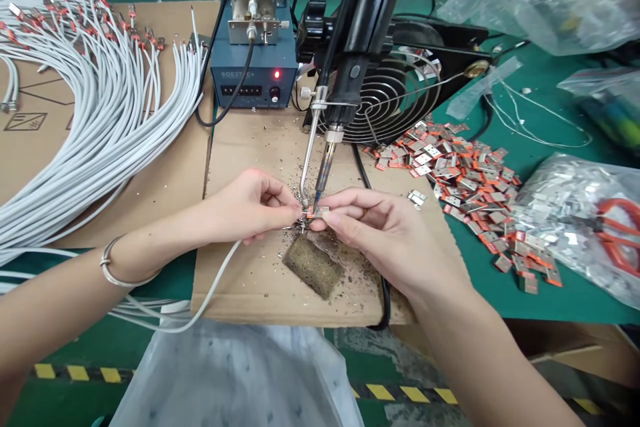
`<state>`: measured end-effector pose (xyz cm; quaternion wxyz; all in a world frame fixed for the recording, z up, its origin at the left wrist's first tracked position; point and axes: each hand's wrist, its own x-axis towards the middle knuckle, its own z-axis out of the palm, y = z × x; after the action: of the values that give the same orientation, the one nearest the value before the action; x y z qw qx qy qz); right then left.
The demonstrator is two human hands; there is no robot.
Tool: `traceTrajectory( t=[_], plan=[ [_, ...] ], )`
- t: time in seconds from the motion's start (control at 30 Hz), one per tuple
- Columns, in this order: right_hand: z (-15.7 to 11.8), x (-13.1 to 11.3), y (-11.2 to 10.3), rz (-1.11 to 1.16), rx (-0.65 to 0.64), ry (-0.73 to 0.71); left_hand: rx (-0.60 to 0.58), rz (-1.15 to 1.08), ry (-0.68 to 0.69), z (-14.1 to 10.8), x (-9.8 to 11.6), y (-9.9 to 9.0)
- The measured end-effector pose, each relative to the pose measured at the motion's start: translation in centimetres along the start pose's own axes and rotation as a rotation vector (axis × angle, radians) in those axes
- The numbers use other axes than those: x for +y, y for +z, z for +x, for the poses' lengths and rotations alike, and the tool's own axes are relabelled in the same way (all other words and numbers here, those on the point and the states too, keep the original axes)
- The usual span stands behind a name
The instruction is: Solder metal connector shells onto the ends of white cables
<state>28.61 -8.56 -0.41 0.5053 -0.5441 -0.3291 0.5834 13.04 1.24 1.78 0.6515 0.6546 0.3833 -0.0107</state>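
My left hand (255, 207) pinches the end of a white cable (220, 277), which loops down toward the table edge. Between the thumb and fingers of my right hand (380, 227) is a small USB connector (320, 211) with an orange part. The cable end meets the connector right under the tip of a mounted soldering iron (326, 163). A thin metal solder feed tube (309, 153) comes down beside the iron to the same spot. Below my fingers lies a brown, dirty sponge (314, 265) on cardboard. My fingertips partly hide the joint.
A blue soldering controller (253, 73) with a red light stands behind, near a fan (380, 97). Finished-looking white cables (115, 93) are bundled at left. Loose USB connectors (465, 180) are heaped at right, beside a plastic bag (570, 200) and orange-handled scissors (620, 233).
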Motion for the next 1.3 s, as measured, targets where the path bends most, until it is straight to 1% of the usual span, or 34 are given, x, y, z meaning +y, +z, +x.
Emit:
traceTrajectory(
  t=[0.2,0.37,0.47,0.97,1.13,1.2,1.3],
  plan=[
    [0.0,0.0,-0.2,-0.025,-0.019,-0.015,-0.018,0.009,0.062,0.0,-0.5,0.0],
    [-0.2,-0.1,-0.2,-0.099,-0.003,-0.032,-0.039,0.018,0.090,-0.1,-1.0,-0.1],
    [-0.4,-0.1,-0.2,-0.097,-0.013,-0.036,-0.042,0.030,0.104,-0.1,-1.1,-0.1],
    [-0.2,-0.1,0.0,-0.112,-0.002,-0.048,-0.014,0.028,0.094,-0.3,-0.9,0.1],
    [-0.2,-0.1,0.0,-0.126,-0.001,-0.044,-0.029,0.046,0.172,-0.5,-0.9,0.1],
    [-0.3,-0.1,0.0,-0.128,-0.001,-0.048,-0.018,0.079,0.208,-0.6,-0.9,0.1],
    [-0.3,-0.1,0.0,-0.132,-0.006,-0.057,0.014,0.123,0.224,-0.6,-0.9,0.2]
  ],
)
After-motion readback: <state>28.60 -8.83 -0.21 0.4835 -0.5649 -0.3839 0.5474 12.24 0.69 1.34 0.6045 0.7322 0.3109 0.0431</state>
